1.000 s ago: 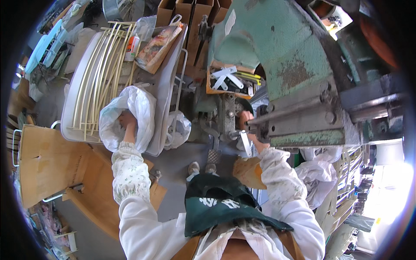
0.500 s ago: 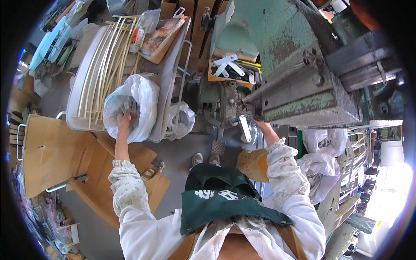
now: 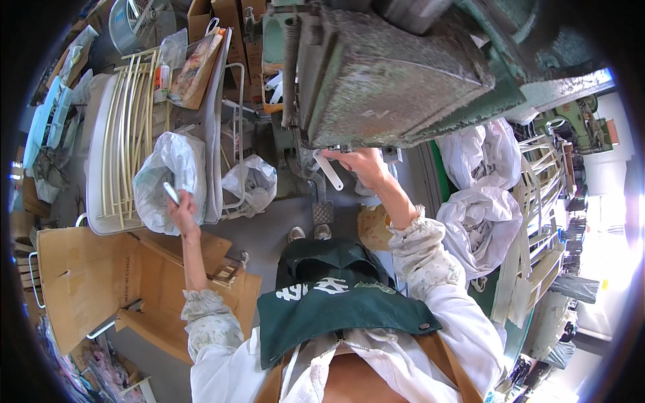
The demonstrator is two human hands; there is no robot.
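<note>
My left hand (image 3: 183,213) is closed round a small pale metal strip (image 3: 171,193), just over the near rim of a white plastic bag (image 3: 191,158). Under the big worn machine head (image 3: 403,87), my right hand (image 3: 366,166) pinches the upper end of a flat white strip with rounded ends (image 3: 330,171) and a hole near its lower end. The machine hides where that upper end meets the tooling. More white strips (image 3: 274,84) lie in a box beyond the machine.
A white tray (image 3: 96,168) holds long cream rods and a spray can (image 3: 161,82). An opened cardboard box (image 3: 87,282) stands at the left. A foot pedal (image 3: 323,213) is near my shoes. White sacks (image 3: 480,225) and a rack of slats (image 3: 531,269) are at the right.
My left hand has come up out of the white bag with a strip in its fingers. My right hand has moved left beneath the machine head, and the view has swung right.
</note>
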